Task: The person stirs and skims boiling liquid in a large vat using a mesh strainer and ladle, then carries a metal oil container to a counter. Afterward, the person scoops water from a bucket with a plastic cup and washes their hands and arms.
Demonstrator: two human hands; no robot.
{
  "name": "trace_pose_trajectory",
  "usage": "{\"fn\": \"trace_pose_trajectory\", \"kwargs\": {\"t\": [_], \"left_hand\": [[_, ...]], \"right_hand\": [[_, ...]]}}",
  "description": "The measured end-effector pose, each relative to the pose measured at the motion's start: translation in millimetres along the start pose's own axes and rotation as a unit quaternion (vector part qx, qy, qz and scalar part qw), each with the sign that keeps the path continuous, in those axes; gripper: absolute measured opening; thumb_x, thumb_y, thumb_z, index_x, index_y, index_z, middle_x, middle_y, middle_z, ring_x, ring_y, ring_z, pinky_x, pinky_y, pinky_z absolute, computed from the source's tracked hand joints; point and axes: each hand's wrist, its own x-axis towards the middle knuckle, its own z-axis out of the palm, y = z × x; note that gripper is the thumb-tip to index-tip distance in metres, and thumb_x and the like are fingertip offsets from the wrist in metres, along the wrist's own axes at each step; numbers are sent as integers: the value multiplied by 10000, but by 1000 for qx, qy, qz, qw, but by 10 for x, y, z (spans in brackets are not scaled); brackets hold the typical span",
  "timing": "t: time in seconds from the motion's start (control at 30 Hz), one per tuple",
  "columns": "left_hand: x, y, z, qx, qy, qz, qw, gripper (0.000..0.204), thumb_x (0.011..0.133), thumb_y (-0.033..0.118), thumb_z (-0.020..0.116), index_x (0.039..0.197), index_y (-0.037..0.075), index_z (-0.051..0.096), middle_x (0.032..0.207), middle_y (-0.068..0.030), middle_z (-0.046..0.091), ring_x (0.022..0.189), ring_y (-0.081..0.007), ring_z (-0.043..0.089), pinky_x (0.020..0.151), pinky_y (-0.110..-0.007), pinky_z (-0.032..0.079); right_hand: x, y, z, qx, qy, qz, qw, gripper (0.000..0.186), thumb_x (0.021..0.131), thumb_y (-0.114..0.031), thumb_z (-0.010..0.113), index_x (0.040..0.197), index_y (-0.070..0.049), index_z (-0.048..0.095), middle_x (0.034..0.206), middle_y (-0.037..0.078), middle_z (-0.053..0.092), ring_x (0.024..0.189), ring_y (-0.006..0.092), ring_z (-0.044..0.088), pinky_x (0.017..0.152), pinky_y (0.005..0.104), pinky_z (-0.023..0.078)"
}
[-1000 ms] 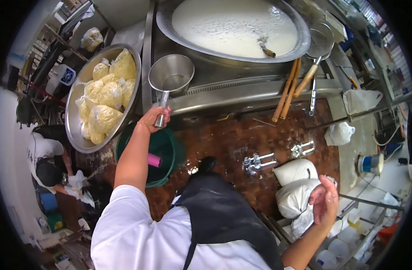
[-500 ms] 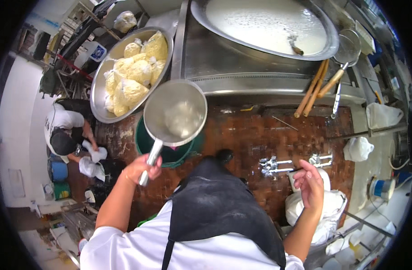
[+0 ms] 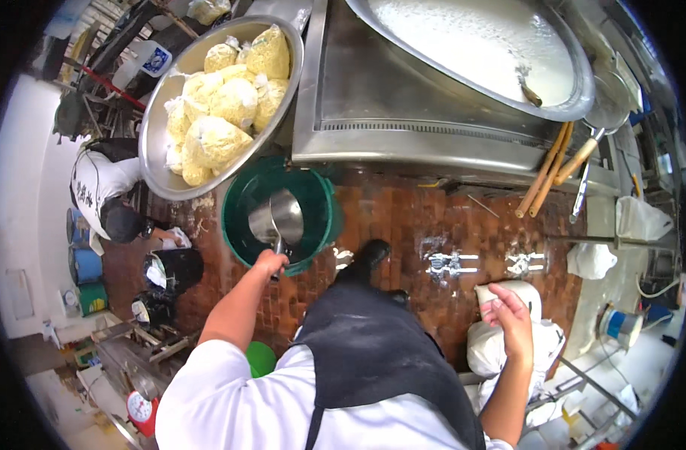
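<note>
- Left hand [image 3: 270,262] has its fingers wrapped tight round the handle of a metal scoop pan [image 3: 277,217], tipped down inside the green bucket [image 3: 320,206] on the brick floor.
- Right hand [image 3: 511,319] hangs loose, fingers spread, holding nothing, just above some white sacks [image 3: 500,341].
- Big metal bowl [image 3: 159,176] of bagged yellow stuff sits beside the bucket.

Steel ladle [image 3: 277,219] (long-handled, tipped on its side) sits inside green bucket [image 3: 313,196].

White short-sleeved shirt [image 3: 238,405], dark apron [image 3: 373,352], black shoe [image 3: 369,255]
</note>
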Motion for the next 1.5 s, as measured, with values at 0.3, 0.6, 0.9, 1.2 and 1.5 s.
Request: {"fn": "trace_pose_trajectory", "kwargs": {"t": [0.3,0.6,0.9,1.2,1.5], "left_hand": [[1166,57,411,148,-38,-16,988,249,771,255,607,648,38,614,620,-83,617,532,-208,589,529,-343,480],[904,-209,583,-359,-154,-113,914,89,735,143,641,698,122,562,603,-24,544,497,-165,525,478,-311,444],[-858,-419,380,-403,-218,11,889,232,742,73,625,943,121,518,672,3,523,562,-107,527,484,-263,444],[-2097,582,87,-412,-335,156,833,247,693,30,657,904,76,537,603,-32,478,550,-154,459,507,-274,349],[-1774,1825,-243,-352,-404,259,803,258,701,21,637,926,42,513,622,-54,507,544,-156,492,504,-273,371]], "right_hand": [[72,-34,186,-30,83,104,991,407,892,-145,613,1259,16,543,892,62,679,700,85,590,623,213,443],[284,13,303,-83,5,83,993,402,882,-120,666,1247,7,556,888,27,652,754,97,594,688,243,479],[394,84,364,-83,-75,26,993,434,864,-185,708,1239,-10,579,923,16,644,823,91,589,737,247,486],[462,40,505,-109,-145,-58,982,448,877,-225,696,1242,4,571,931,35,654,833,92,588,746,251,495],[454,-261,482,-81,-97,-58,990,463,885,-241,690,1260,-2,561,934,34,655,822,84,584,733,247,488]]}}
